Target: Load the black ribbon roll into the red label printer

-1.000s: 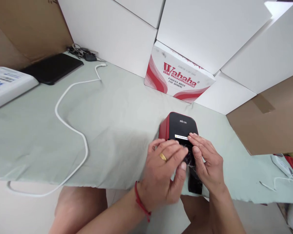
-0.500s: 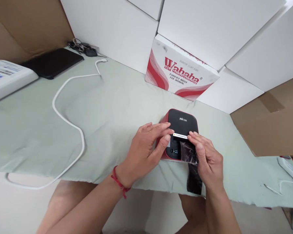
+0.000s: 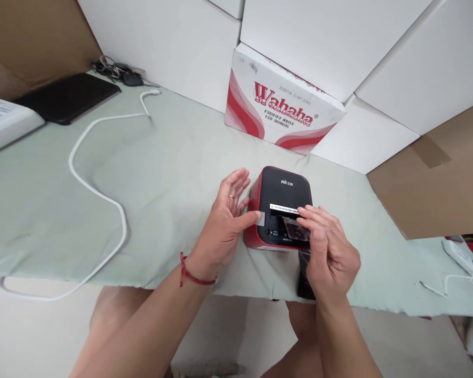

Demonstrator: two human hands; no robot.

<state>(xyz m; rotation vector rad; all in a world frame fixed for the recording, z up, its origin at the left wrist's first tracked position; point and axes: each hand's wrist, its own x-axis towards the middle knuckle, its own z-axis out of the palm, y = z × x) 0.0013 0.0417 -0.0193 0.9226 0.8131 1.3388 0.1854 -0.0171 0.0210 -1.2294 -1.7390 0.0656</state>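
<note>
A compact black-topped device with red sides, which looks like a label printer [image 3: 286, 195], sits near the table's front edge. A dark glossy strip [image 3: 295, 230] comes out of the slot in its top, and its lower part hangs in front of the device. My left hand [image 3: 230, 220] is at the device's left side, thumb on a grey patch on the top and fingers spread, holding nothing. At the slot's right end, my right hand [image 3: 329, 249] has its fingers together over the strip, thumb close below them. Part of the strip is hidden under this hand.
Behind the device a Wahaha carton [image 3: 281, 107] leans against stacked white boxes [image 3: 311, 42]. To the left, a white cable [image 3: 120, 210] runs over the table's edge, with a black flat device [image 3: 71, 97] and keys [image 3: 120, 72] behind. A cardboard box [image 3: 437, 178] stands at right.
My left hand has moved off the device's top to its left side, its fingers opening upward. The right hand's thumb and fingers have come closer together over the strip. The view has shifted slightly.
</note>
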